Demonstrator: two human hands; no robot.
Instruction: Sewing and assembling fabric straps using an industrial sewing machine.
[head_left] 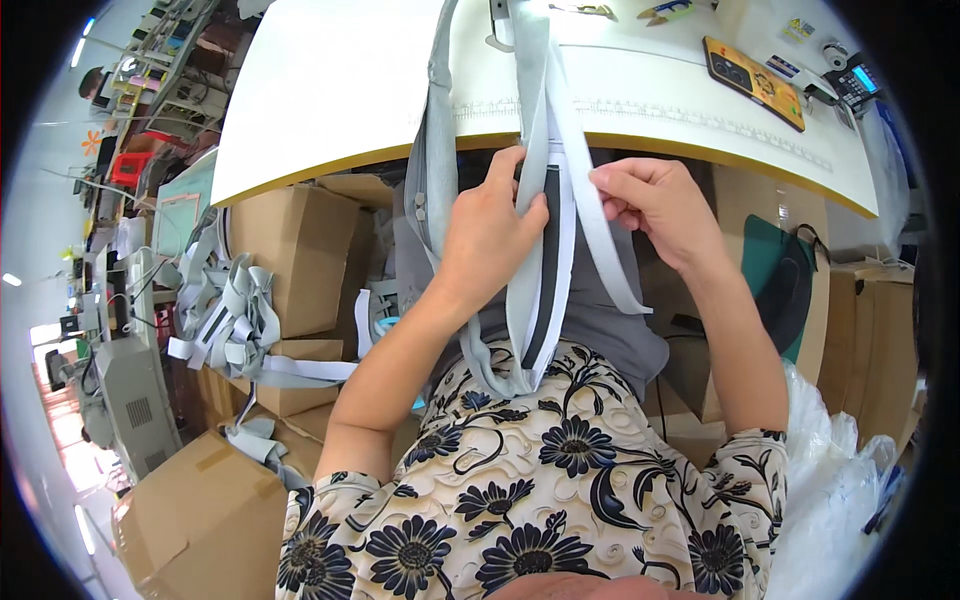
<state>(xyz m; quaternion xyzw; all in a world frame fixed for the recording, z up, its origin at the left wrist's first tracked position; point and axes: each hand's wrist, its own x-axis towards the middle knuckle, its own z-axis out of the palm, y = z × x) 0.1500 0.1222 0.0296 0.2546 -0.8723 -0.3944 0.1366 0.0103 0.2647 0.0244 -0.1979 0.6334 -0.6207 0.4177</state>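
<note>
My left hand [482,238] is closed on a long grey fabric strip [533,95], thumb and fingers gripping it just below the table edge. The strip hangs in a loop toward my lap. Beside it hangs a white strip with a black band [547,270]. My right hand [662,208] pinches the edge of a separate pale white strip [592,215], whose free end dangles below. Another grey length with a zipper [425,185] hangs left of my left hand. The strips run up to the metal sewing-machine foot [499,30] at the top.
The white table [340,80] has ruler markings along its front edge. On it lie a phone in a patterned case [755,82], yellow-handled snips [665,12] and a control panel [855,80]. Cardboard boxes [290,255] and piled grey strips [235,310] stand left; plastic bags [830,480] lie right.
</note>
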